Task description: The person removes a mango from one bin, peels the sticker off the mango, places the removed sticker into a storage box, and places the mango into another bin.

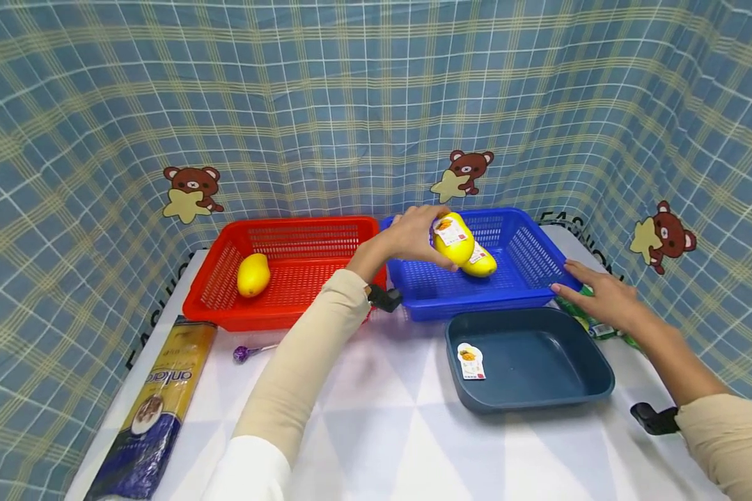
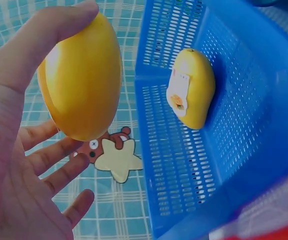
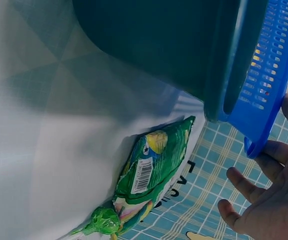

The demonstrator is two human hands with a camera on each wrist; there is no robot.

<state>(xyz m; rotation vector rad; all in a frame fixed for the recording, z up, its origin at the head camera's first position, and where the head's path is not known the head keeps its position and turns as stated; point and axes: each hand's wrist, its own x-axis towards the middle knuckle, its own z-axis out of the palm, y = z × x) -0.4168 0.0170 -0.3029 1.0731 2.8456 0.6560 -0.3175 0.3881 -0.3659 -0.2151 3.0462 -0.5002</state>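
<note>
My left hand (image 1: 416, 236) grips a yellow mango (image 1: 454, 238) with a white sticker, thumb on one side and fingers on the other. It is held over the left part of the blue basket (image 1: 526, 254). Inside that basket lies a second stickered mango (image 2: 196, 90). At the basket's front right corner, my right hand (image 1: 601, 299) pinches the rim between thumb and index finger, its other fingers (image 3: 244, 185) stretched away. The red basket (image 1: 307, 316) on the left contains one mango (image 1: 253, 275), with no sticker showing.
A dark teal tub (image 1: 533, 358) with a mango sticker (image 1: 471, 362) inside stands before the blue basket. Right of it lie a green packet (image 3: 154, 162) and a green-wrapped lollipop (image 3: 103, 220). A purple lollipop (image 1: 242, 354) and a gold-and-blue pasta pack (image 1: 153, 410) lie at left.
</note>
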